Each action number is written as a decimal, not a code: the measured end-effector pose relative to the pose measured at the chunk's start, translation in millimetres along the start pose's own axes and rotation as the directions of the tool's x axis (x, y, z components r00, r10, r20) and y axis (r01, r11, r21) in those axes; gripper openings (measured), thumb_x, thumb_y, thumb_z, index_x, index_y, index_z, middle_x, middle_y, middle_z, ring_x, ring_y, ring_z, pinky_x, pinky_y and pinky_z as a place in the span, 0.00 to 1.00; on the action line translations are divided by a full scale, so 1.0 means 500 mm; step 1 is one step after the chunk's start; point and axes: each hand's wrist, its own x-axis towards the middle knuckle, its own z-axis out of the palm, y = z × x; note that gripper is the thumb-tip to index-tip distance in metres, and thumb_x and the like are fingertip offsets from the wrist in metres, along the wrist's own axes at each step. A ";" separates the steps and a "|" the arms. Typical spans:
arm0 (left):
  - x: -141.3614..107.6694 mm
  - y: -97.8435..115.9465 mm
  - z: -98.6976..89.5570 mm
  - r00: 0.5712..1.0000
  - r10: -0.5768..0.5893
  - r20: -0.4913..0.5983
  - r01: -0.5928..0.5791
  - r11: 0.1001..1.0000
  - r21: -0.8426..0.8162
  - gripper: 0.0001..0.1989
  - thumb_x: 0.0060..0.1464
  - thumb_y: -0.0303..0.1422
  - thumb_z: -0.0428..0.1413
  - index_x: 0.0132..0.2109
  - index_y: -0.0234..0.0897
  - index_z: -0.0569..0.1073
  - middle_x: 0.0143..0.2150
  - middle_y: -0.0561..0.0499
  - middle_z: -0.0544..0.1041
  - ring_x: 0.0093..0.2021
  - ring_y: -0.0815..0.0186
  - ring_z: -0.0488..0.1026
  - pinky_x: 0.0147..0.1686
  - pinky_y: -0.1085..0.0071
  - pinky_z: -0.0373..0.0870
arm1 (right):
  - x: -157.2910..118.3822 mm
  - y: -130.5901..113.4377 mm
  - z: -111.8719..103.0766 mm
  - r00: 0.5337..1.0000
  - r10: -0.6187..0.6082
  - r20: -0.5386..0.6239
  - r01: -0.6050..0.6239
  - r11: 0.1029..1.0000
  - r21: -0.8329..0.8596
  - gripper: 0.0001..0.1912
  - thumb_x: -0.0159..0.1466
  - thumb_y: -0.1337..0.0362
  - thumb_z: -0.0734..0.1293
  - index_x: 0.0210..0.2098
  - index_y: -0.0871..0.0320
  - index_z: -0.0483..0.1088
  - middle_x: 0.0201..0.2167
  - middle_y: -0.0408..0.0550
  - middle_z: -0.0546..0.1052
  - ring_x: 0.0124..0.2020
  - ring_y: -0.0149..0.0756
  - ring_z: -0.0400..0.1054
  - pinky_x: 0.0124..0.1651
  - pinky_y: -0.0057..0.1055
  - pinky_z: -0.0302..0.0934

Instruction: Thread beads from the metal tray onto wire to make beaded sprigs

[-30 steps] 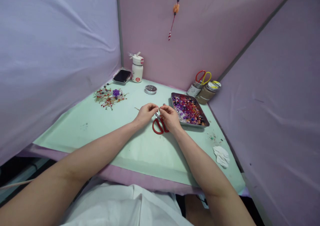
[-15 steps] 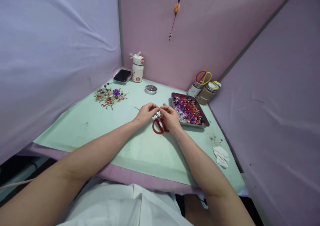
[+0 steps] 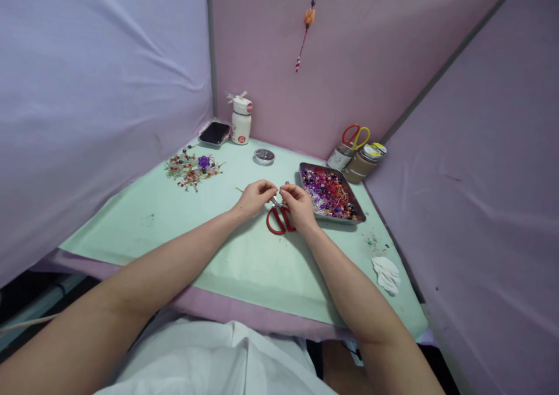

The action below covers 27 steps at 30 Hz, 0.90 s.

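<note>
My left hand (image 3: 258, 198) and my right hand (image 3: 297, 201) are raised close together over the middle of the table, each with thumb and fingertips pinched. Whatever is between the fingertips is too small to make out. Red-handled scissors (image 3: 276, 221) lie on the table just below my hands, their blades pointing away and partly hidden by my fingers. To the right of my right hand sits a metal tray (image 3: 338, 220) full of purple, clear, red and dark beads with tangled red cord. A short thin cord (image 3: 239, 190) shows on the table beyond my left hand.
Beaded strands (image 3: 190, 170) lie in a pile on the left. Behind are a phone (image 3: 215, 133), a white bottle (image 3: 241, 124) and a small round container (image 3: 264, 157). Two jars stand back right, the nearer brown (image 3: 360, 166). A crumpled tissue (image 3: 386, 274) lies right; a beaded cord (image 3: 310, 17) hangs behind.
The fingertips of my two hands have drawn slightly apart, and my right hand has shifted a little to the right. The objects on the table stay where they were.
</note>
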 end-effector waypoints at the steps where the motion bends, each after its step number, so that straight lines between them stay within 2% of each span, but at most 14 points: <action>1: 0.000 0.000 0.000 1.000 -0.002 -0.002 0.002 1.000 0.004 0.08 0.48 0.36 0.56 0.32 0.35 0.71 0.27 0.52 0.72 0.28 0.68 0.68 0.33 0.69 0.66 | 0.000 0.000 0.000 1.000 0.004 0.001 -0.004 1.000 0.000 0.10 0.51 0.58 0.72 0.31 0.54 0.73 0.30 0.41 0.73 0.28 0.28 0.62 0.34 0.29 0.59; 8: 0.001 -0.001 0.000 1.000 -0.002 0.019 0.001 0.999 0.035 0.08 0.49 0.36 0.55 0.33 0.35 0.70 0.27 0.53 0.72 0.29 0.69 0.68 0.33 0.70 0.66 | 0.001 0.002 -0.001 1.000 0.005 0.005 -0.005 0.999 -0.043 0.13 0.51 0.56 0.71 0.32 0.56 0.73 0.30 0.42 0.73 0.29 0.29 0.63 0.32 0.28 0.59; 20: 0.000 0.008 0.002 0.999 -0.026 0.021 0.025 0.999 0.024 0.07 0.48 0.35 0.55 0.32 0.34 0.70 0.27 0.52 0.72 0.28 0.69 0.68 0.34 0.69 0.65 | 0.004 0.010 -0.003 0.999 -0.030 0.044 0.032 0.998 -0.048 0.12 0.52 0.56 0.70 0.32 0.57 0.72 0.30 0.42 0.73 0.28 0.28 0.63 0.31 0.27 0.58; 27: 0.002 0.000 0.000 0.994 -0.062 0.088 0.066 0.997 -0.036 0.12 0.50 0.39 0.54 0.31 0.34 0.72 0.25 0.52 0.71 0.28 0.69 0.66 0.31 0.71 0.62 | 0.004 0.009 -0.005 0.997 -0.059 0.050 0.063 0.994 -0.085 0.11 0.54 0.57 0.69 0.32 0.57 0.71 0.30 0.43 0.74 0.30 0.30 0.66 0.34 0.29 0.61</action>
